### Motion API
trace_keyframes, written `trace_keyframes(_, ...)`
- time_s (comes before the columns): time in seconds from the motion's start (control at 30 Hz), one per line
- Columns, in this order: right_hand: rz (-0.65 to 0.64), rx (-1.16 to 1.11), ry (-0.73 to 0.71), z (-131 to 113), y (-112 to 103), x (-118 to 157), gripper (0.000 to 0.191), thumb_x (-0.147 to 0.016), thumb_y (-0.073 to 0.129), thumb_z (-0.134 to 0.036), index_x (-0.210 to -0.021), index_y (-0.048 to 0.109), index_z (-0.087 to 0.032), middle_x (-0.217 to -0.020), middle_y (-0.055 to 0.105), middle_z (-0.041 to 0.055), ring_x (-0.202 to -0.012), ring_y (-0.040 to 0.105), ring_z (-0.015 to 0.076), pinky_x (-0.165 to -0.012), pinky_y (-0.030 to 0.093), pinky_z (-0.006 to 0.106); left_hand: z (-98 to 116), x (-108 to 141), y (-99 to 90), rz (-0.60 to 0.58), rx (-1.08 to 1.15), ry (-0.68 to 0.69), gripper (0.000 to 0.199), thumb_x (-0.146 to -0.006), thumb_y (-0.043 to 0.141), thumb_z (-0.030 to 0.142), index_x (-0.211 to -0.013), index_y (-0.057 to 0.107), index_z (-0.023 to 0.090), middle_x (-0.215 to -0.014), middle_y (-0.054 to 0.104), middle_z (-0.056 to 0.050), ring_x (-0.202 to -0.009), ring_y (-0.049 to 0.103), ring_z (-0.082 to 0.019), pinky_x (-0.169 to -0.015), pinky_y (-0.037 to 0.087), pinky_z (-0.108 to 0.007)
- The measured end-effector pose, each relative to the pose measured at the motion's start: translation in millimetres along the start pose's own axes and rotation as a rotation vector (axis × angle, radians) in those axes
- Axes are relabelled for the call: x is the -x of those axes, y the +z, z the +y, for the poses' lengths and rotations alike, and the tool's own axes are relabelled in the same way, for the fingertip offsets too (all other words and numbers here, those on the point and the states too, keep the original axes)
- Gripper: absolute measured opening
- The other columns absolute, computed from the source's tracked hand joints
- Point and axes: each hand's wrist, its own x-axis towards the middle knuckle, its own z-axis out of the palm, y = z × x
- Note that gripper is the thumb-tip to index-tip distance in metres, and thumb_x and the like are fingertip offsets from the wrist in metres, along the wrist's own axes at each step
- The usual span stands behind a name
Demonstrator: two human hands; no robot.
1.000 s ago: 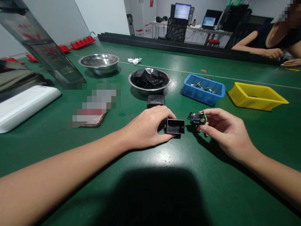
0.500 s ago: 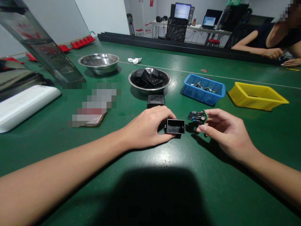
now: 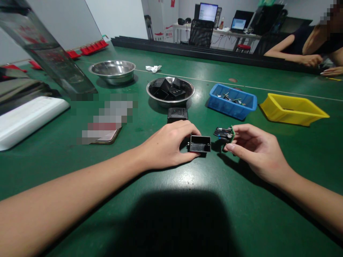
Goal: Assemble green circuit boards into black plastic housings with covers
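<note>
The left hand (image 3: 171, 144) grips a black housing (image 3: 200, 147); just beside this grip, the right hand (image 3: 257, 150) pinches a circuit board (image 3: 232, 135). Beyond that pinch sits a blue bin (image 3: 227, 107).

- Just right of the frame's centre, you have slightly turned the circuit board (image 3: 226, 134) in your right hand (image 3: 253, 148).
- Your right thumb's tip sits a touch further left.

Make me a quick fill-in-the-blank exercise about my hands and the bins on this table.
1. The left hand holds an open case coloured ____.
2. The right hand holds a circuit board coloured ____.
3. In the picture, the yellow bin stands to the ____ of the blue bin.

Missing words: black; green; right.
</note>
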Motion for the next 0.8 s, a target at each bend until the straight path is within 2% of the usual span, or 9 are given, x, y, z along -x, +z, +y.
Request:
trace_keyframes(0.5, 0.008, 0.065, -0.031, -1.1, 0.5, -0.3, 0.027, -0.075, 0.082, -0.024, -0.098, 0.067, -0.022, -0.077, 0.067, 0.0010, -0.066, 0.062, 0.0143, -0.055, 0.051, 0.025, 0.0, -0.2, 0.0, -0.003, 0.006, -0.013, 0.022, -0.083, 0.070, 0.027, -0.102, 0.065, 0.016, -0.099, 0.071, -0.005, -0.092, 0.066, -0.019, -0.081, 0.050, -0.028)
trace_keyframes(0.8, -0.009, 0.085, -0.022, 2.5, -0.8, -0.2, 0.031, -0.075, 0.082, -0.027, -0.102, 0.068, -0.021, -0.082, 0.069, 0.0026, -0.067, 0.062, 0.0150, -0.056, 0.051, 0.026, -0.9, 0.3, 0.5, -0.011, 0.005, -0.007, 0.023, -0.083, 0.071, 0.028, -0.102, 0.065, 0.016, -0.099, 0.071, -0.005, -0.092, 0.066, -0.019, -0.081, 0.050, -0.028)
